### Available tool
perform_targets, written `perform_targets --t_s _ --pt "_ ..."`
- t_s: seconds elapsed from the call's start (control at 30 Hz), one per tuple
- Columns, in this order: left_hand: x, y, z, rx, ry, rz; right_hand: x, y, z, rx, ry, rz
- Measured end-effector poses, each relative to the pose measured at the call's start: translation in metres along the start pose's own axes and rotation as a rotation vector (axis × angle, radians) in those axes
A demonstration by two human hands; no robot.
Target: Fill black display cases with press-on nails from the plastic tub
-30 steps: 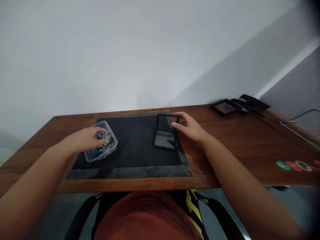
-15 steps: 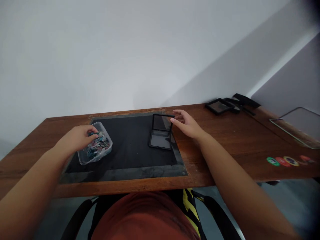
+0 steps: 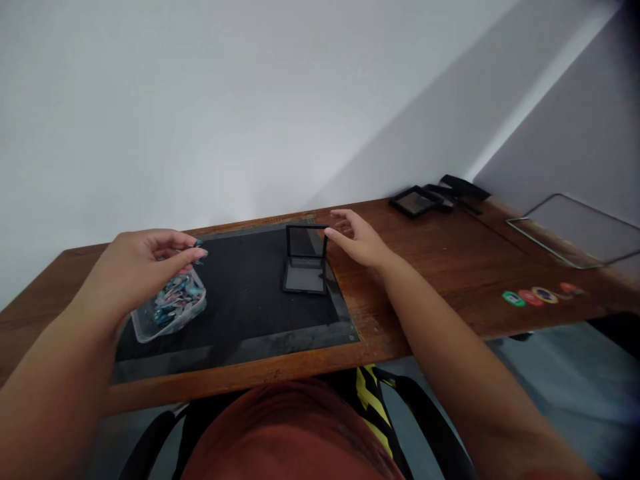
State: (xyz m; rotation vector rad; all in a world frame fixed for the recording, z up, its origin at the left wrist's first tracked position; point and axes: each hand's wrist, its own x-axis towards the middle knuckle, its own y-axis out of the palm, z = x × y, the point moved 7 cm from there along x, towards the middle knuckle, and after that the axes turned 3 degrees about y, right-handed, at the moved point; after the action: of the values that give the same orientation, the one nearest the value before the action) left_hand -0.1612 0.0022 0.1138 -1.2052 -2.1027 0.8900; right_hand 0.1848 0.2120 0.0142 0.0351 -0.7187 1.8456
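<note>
My left hand [image 3: 143, 267] is raised over a clear plastic tub [image 3: 145, 328], with thumb and fingers pinched on small teal glossy pieces [image 3: 199, 244]. The kind of these pieces is too small to make out. Many similar loose pieces [image 3: 175, 300] in teal, pink and silver fill the tub. To the right stands a small black hinged case [image 3: 305, 275], its lid raised upright and a grey panel in its base. My right hand [image 3: 361, 241] is beside the lid, fingers apart, with the thumb tip at the lid's upper right corner.
Tub and case rest on a black mat [image 3: 250, 300] set on a wooden table [image 3: 380, 293]. Black flat cases [image 3: 415, 201] and other dark items lie at the back right. Round coloured stickers [image 3: 544, 295] and a wire frame [image 3: 556, 196] are farther right. A wall rises behind.
My left hand has lifted out of the tub with small pieces between its fingertips. My right hand stays by the case's lid. The whole view has turned slightly to the right.
</note>
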Motion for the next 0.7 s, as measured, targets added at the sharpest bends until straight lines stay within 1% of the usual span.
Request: perform_targets --t_s 0.07,0.13,0.27,0.33,0.4,0.47,0.53,0.57,0.6,0.63,0.67,0.7 --pt "0.0 0.019 -0.016 -0.051 -0.013 0.055 -0.001 -0.001 0.002 -0.006 -0.018 -0.004" --pt "0.002 0.041 -0.033 -0.081 0.003 0.1 -0.001 0.0 0.002 -0.009 -0.017 0.004" --pt "0.005 0.098 -0.065 -0.182 0.123 0.215 -0.003 0.0 0.003 -0.019 -0.032 0.013" --pt "0.003 0.125 -0.074 -0.229 0.168 0.248 -0.003 -0.002 0.009 -0.039 -0.067 -0.003" --pt "0.0 0.146 -0.078 -0.292 0.206 0.241 -0.005 -0.006 0.019 -0.059 -0.119 -0.059" --pt "-0.004 0.161 -0.08 -0.373 0.24 0.22 -0.011 -0.014 0.037 -0.072 -0.208 -0.194" --pt "-0.008 0.171 -0.079 -0.454 0.259 0.202 -0.021 -0.023 0.059 -0.102 -0.314 -0.372" --pt "-0.009 0.174 -0.078 -0.49 0.259 0.196 -0.027 -0.024 0.069 -0.119 -0.349 -0.423" --pt "-0.01 0.177 -0.077 -0.527 0.256 0.197 -0.031 -0.022 0.078 -0.135 -0.392 -0.44" --pt "-0.01 0.179 -0.075 -0.564 0.249 0.203 -0.034 -0.017 0.086 -0.149 -0.44 -0.406" --pt "-0.011 0.181 -0.074 -0.599 0.242 0.211 -0.037 -0.012 0.092 -0.152 -0.488 -0.359" --pt "-0.011 0.181 -0.073 -0.631 0.233 0.218 -0.038 -0.004 0.097 -0.157 -0.538 -0.285"
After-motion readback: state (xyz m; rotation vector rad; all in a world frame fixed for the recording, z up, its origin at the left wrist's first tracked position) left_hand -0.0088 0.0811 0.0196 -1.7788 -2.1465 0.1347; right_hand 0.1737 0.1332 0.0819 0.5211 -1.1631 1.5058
